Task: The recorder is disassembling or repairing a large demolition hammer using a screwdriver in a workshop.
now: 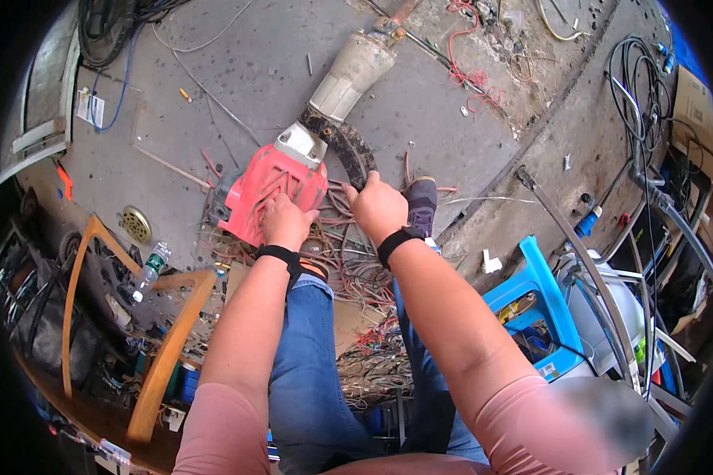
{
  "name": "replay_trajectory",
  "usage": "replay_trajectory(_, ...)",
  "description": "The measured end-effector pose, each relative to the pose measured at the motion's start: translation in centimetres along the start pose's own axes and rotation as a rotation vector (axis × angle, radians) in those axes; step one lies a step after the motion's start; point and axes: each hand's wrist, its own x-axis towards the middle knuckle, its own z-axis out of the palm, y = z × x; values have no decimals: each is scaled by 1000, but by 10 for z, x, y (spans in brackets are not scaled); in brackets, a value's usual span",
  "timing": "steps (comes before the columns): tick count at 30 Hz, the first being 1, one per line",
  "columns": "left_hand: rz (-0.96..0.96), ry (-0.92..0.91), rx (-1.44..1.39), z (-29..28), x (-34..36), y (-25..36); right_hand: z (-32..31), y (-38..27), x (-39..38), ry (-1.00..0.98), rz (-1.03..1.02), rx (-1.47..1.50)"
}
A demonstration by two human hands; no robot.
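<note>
A demolition hammer [347,79] lies across the floor, with a worn grey barrel, a red motor housing [265,186] and a dirty black curved side handle [352,150]. My left hand [287,220] rests on the near part of the red housing, its thumb held apart and its fingers on the surface. Round the lower end of the black handle my right hand [379,207] is closed. Beneath and beside the hands spreads a tangle of reddish wires [348,245]. The hammer's far tip is partly cut off by the picture's edge.
To the right stand a blue plastic stool [535,293] and bent metal tubes. A wooden chair frame [162,372] and a plastic bottle [152,269] are at left. My shoe [421,207] is close to my right hand. Black cable coils [634,95] lie far right.
</note>
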Motion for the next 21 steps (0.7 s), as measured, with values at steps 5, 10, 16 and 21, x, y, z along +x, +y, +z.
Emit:
replay_trajectory(5,45,85,86,13,-2,-7,10,5,4,152,-162,-147)
replay_trajectory(10,64,89,69,25,-8,-4,19,32,22,100,-221,-194)
replay_trajectory(16,26,125,-59,28,-13,4,33,50,35,199,-310,-167)
replay_trajectory(21,-10,46,-47,19,-15,9,37,52,29,212,-268,-73)
